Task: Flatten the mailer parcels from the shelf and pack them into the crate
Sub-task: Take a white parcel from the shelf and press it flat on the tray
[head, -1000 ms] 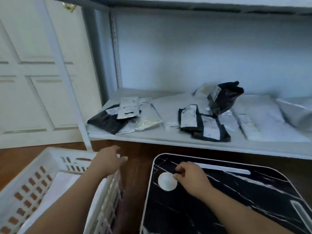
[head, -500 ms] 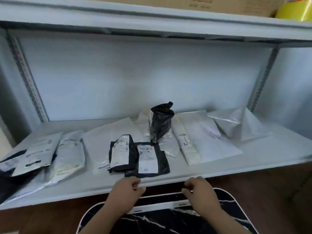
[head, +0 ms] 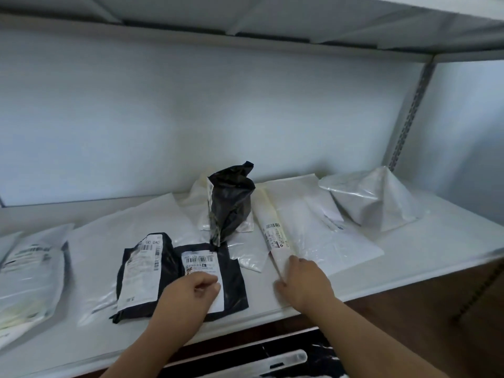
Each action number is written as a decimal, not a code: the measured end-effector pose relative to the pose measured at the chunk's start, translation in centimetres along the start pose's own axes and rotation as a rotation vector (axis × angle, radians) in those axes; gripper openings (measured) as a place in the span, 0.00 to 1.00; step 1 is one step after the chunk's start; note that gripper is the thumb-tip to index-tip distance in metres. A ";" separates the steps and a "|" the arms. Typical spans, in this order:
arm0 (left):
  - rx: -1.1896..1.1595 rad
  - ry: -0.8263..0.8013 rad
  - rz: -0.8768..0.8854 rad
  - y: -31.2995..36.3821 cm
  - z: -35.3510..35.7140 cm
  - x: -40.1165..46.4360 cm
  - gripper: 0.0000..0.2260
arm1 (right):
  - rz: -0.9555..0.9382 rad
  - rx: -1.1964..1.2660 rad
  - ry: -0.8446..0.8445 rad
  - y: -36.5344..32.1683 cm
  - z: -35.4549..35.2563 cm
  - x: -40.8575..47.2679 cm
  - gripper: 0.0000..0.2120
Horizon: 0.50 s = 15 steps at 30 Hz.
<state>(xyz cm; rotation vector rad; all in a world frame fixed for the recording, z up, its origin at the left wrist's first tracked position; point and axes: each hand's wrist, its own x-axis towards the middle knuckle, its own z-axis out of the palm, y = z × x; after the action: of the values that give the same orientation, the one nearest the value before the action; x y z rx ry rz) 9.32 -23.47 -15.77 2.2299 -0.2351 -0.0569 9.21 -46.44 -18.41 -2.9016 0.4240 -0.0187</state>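
Hands now over flat glossy mailers [head: 210,279]

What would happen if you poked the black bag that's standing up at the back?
The standing black bag would probably tip over easily: it stands tall on a narrow bottom with nothing holding it. It looks crumpled and shiny, so it is likely floppy and a bit slippery. It would probably land on the white mailers lying flat around it on the shelf.

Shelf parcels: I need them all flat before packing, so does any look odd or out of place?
Yes. The black mailer at the back stands upright and puffed, not flat. The grey bag at the right is peaked like a tent. The others lie flat on the shelf.
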 end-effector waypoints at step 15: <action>-0.091 -0.096 -0.113 -0.6 -0.5 -2.2 0.03 | 0.142 0.316 0.688 -0.4 -10.4 2.4 0.09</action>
<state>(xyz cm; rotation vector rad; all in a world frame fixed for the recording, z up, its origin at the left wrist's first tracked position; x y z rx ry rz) 7.36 -22.26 -16.01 2.1501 -0.1548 -0.2320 11.20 -48.90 -8.19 -2.4701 0.6575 -0.9806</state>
